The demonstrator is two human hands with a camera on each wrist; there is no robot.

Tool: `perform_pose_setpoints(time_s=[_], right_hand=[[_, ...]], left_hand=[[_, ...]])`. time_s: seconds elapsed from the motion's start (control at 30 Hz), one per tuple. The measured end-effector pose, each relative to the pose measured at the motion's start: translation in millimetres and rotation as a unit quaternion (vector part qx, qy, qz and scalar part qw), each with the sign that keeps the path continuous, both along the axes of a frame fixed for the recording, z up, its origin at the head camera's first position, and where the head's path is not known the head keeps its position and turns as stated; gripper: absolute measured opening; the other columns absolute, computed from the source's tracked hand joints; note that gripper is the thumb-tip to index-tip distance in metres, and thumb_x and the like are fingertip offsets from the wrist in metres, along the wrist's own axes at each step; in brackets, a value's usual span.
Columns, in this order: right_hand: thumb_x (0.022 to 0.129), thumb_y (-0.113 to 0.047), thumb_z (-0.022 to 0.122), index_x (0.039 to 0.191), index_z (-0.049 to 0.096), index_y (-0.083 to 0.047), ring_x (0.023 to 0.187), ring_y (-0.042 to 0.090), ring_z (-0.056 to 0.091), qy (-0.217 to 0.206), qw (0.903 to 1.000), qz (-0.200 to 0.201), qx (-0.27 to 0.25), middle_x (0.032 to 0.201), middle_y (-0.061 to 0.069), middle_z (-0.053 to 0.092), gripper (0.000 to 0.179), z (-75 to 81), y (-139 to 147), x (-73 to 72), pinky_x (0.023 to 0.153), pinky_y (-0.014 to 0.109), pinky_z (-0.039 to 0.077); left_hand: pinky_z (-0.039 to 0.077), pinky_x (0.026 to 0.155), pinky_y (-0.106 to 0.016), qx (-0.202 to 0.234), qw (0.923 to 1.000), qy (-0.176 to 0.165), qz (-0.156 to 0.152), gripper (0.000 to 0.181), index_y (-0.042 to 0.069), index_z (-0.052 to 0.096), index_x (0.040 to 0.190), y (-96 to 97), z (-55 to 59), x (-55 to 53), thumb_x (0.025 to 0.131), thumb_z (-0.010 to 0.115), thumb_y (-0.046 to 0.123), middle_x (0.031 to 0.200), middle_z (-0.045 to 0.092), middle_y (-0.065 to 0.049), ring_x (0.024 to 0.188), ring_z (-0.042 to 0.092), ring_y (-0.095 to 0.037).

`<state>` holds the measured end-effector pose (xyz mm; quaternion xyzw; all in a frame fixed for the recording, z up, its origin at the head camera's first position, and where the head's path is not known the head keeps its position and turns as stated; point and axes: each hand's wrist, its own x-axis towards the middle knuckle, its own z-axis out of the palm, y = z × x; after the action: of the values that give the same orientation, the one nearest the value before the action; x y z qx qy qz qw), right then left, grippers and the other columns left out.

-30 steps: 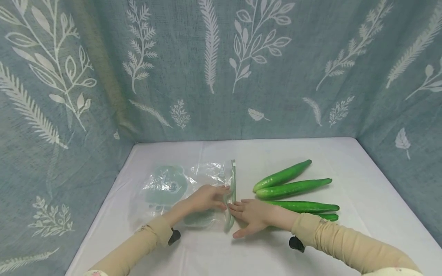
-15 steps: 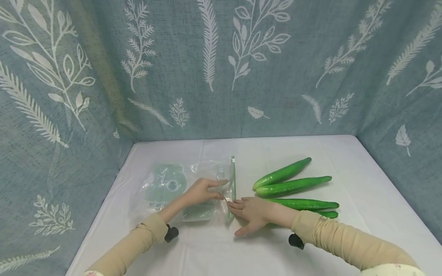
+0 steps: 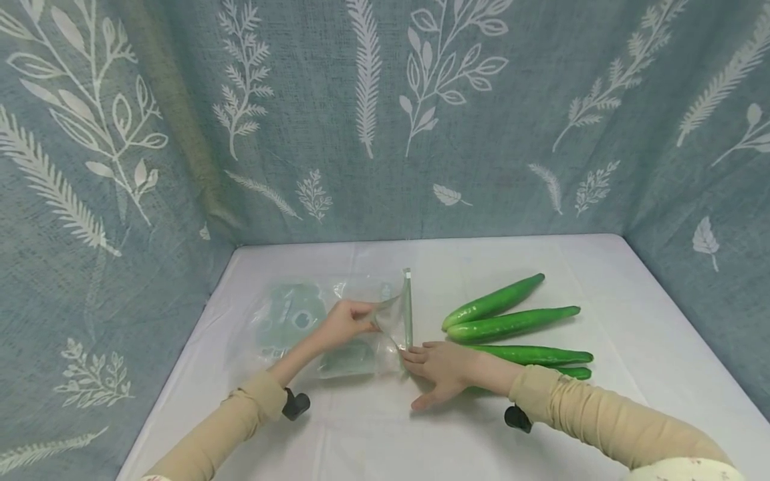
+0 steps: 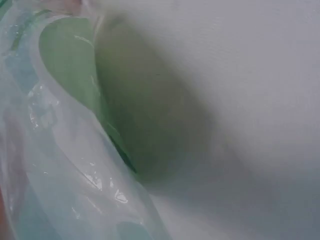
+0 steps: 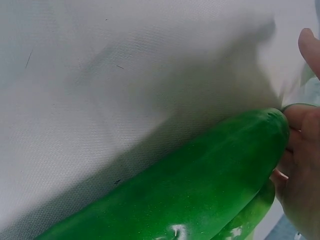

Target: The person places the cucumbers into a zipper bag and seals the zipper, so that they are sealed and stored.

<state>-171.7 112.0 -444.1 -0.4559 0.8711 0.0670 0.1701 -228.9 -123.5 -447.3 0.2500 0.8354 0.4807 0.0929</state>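
A clear zip bag with pale green print lies flat on the left of the table, its mouth facing right. My left hand pinches the upper layer at the mouth and holds it folded back, so the bag gapes there. Fingers extended, my right hand presses on the near corner of the mouth. In the left wrist view the lifted plastic bulges over the white cloth. A cucumber reaches right up to my right hand in the right wrist view, with another cucumber beside it.
Several cucumbers fan out to the right of the bag, including a far one and a middle one. My right forearm passes over the nearest ones. A blue-grey leaf-patterned curtain surrounds the white table at the back and sides.
My left hand has pinched the bag's upper layer and drawn it left and up, widening the mouth. My right hand has stayed nearly still.
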Motion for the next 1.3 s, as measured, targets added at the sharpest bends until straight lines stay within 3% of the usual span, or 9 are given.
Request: perform_pose_setpoints(time_s=[0.17,0.43,0.73,0.97,1.1,1.3], right_hand=[[0.087,-0.068,0.045,0.146,0.035,-0.009,0.142,0.019,0.031,-0.003,1.0,-0.004,-0.005,0.154,0.006,0.032,0.084,-0.1,0.5,-0.5,0.118,0.035,0.026],[0.086,-0.067,0.046,0.144,0.039,-0.01,0.141,0.02,0.034,-0.03,0.9991,-0.023,-0.021,0.152,0.006,0.035,0.082,-1.4,0.4,0.2,0.117,0.034,0.027],[0.091,-0.062,0.045,0.14,0.046,-0.014,0.137,0.023,0.041,-0.055,0.995,-0.042,-0.072,0.148,0.005,0.041,0.069,-5.4,5.3,-4.5,0.115,0.036,0.032],[0.093,-0.053,0.049,0.142,0.044,-0.017,0.136,0.021,0.042,-0.099,0.9852,-0.052,-0.13,0.149,0.003,0.04,0.061,0.0,11.1,-14.6,0.113,0.036,0.035],[0.094,-0.052,0.048,0.143,0.043,-0.018,0.137,0.02,0.041,-0.126,0.9784,-0.07,-0.149,0.151,0.001,0.038,0.059,8.6,16.8,-18.9,0.112,0.038,0.036],[0.096,-0.044,0.051,0.142,0.044,-0.011,0.135,0.021,0.042,-0.161,0.9589,-0.112,-0.204,0.15,0.004,0.04,0.057,20.2,33.8,-25.2,0.112,0.04,0.037]], left_hand=[[0.055,0.089,-0.039,0.02,0.9997,-0.015,0.0,0.032,-0.005,0.066,0.112,-0.7,0.4,-1.9,0.082,0.07,0.004,0.117,0.064,-0.023,0.112,0.06,-0.039],[0.052,0.072,-0.018,0.0,0.9995,-0.03,0.004,0.036,-0.002,0.065,0.114,-0.9,-4.2,0.0,0.08,0.071,0.008,0.117,0.064,-0.02,0.107,0.064,-0.036],[0.054,0.088,-0.037,-0.008,0.9993,-0.035,0.003,0.039,-0.001,0.067,0.113,0.4,-5.6,3.9,0.078,0.075,0.014,0.115,0.066,-0.018,0.111,0.063,-0.034],[0.05,0.078,-0.018,0.006,0.9989,-0.047,0.002,0.039,-0.001,0.067,0.112,2.4,-7.2,4.0,0.078,0.076,0.015,0.115,0.066,-0.018,0.112,0.062,-0.034],[0.051,0.08,-0.02,0.006,0.999,-0.044,0.002,0.042,-0.001,0.067,0.114,2.3,-6.8,3.3,0.077,0.077,0.017,0.116,0.066,-0.018,0.113,0.061,-0.034],[0.051,0.079,-0.023,0.0,0.9991,-0.041,0.01,0.044,0.001,0.066,0.115,2.7,-6.3,0.8,0.077,0.078,0.019,0.117,0.066,-0.017,0.115,0.06,-0.033]])
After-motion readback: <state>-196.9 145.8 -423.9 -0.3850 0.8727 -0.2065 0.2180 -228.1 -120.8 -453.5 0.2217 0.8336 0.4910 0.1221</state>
